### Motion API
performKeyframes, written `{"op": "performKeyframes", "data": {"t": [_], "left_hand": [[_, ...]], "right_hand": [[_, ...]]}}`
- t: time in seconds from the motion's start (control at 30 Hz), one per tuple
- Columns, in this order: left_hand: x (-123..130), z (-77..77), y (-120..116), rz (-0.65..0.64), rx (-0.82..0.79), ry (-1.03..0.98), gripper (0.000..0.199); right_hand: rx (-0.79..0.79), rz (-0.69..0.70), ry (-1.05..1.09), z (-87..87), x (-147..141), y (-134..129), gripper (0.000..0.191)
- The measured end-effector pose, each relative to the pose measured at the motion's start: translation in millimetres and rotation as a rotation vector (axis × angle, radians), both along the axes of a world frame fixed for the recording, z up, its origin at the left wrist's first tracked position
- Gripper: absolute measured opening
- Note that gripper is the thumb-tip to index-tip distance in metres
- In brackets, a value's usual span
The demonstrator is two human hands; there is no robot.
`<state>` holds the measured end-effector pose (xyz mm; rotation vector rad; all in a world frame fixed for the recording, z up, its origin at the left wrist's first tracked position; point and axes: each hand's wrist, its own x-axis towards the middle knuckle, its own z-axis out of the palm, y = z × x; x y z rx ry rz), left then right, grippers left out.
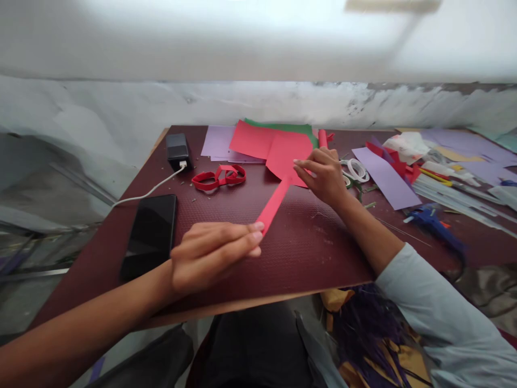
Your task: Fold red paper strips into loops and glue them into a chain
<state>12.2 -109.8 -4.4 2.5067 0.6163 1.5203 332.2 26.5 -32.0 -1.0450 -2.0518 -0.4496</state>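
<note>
Fingers of left hand (214, 252): clamped on near end of red paper strip (276, 206), slanting toward red sheets (285, 151) on counter (299, 258). Fingers of right hand (326, 175): near strip's far end; grip indeterminable.

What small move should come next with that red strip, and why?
Probably settle the right hand's fingertips firmly on the red paper strip's far end: the left hand pinches the near end, while the far end blends into the red sheet behind, and whether the right fingertips grip it is unclear.
</note>
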Motion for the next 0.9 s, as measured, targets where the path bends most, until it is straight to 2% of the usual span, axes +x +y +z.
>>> {"op": "performKeyframes", "data": {"t": [0.03, 0.07, 0.1, 0.17, 0.23, 0.3, 0.37, 0.47, 0.53, 0.63, 0.77, 0.9], "left_hand": [[2, -1.3, 7, -0.005, 0.048, 0.004, 0.025], [4, -2.4, 14, 0.023, 0.079, -0.077, 0.024], [6, -3.1, 20, 0.056, 0.027, -0.154, 0.021], [9, -3.9, 29, 0.137, -0.216, -0.321, 0.01], [12, -3.9, 32, 0.171, -0.464, -0.467, 0.01], [12, -3.7, 34, 0.171, -0.612, -0.561, 0.014], [11, -3.2, 37, 0.181, -0.667, -0.577, 0.012], [6, -2.3, 42, 0.23, -0.698, -0.478, 0.012], [4, -1.9, 46, 0.25, -0.741, -0.427, 0.013], [3, -2.2, 52, 0.228, -0.822, -0.467, 0.016], [2, -2.8, 58, 0.192, -0.921, -0.544, 0.022], [-1, -3.9, 67, 0.212, -0.915, -0.663, 0.031]], "right_hand": [[-0.033, 0.055, 0.045, 0.4, -1, -2, 0.023], [-0.074, 0.13, 0.08, 0.9, -3, -4, 0.026], [-0.125, 0.22, 0.101, 1.4, -6, -7, 0.032], [-0.23, 0.394, 0.098, 2.5, -17, -14, 0.041], [-0.29, 0.5, 0.067, 4.0, -28, -21, 0.034], [-0.328, 0.542, 0.05, 5.8, -37, -26, 0.019], [-0.402, 0.551, 0.072, 7.7, -41, -30, 0.025], [-0.581, 0.548, 0.149, 9.8, -38, -34, 0.027], [-0.691, 0.536, 0.249, 10.9, -34, -35, 0.022], [-0.813, 0.546, 0.457, 13.3, -27, -34, 0.018], [-0.946, 0.635, 0.581, 20.7, -14, -30, 0.012], [-1.169, 0.756, 0.524, 29.2, -9, -36, 0.014]]}}
